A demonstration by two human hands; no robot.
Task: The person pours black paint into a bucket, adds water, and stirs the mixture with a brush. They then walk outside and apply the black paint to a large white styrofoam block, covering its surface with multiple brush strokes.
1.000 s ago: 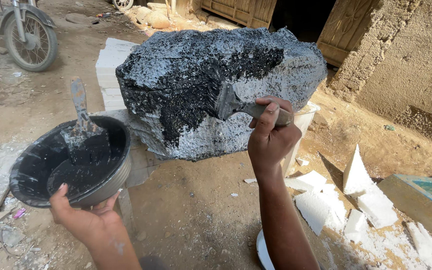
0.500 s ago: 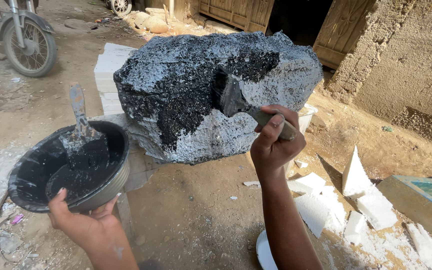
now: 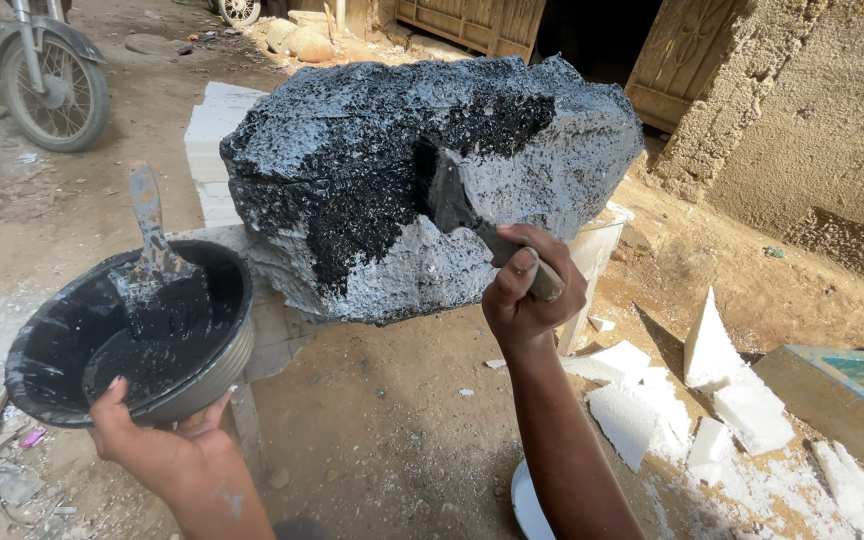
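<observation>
Midway, right hand (image 3: 520, 300) grips brush (image 3: 452, 205) blackening centre-frame block (image 3: 432, 190); left hand (image 3: 167, 445) clasps lower-left paint bowl (image 3: 42, 350); pale patches probably next.

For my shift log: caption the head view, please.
Right hand presses a brush to a half-blackened rock-shaped block; left hand holds a bowl of black paint.

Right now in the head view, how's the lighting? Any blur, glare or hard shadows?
Head view: hard sunlight, sharp throughout, no motion blur on the right hand or brush. Wet black paint on the big block glints. White foam pieces look near blown out. The doorway is deep shadow.
</observation>
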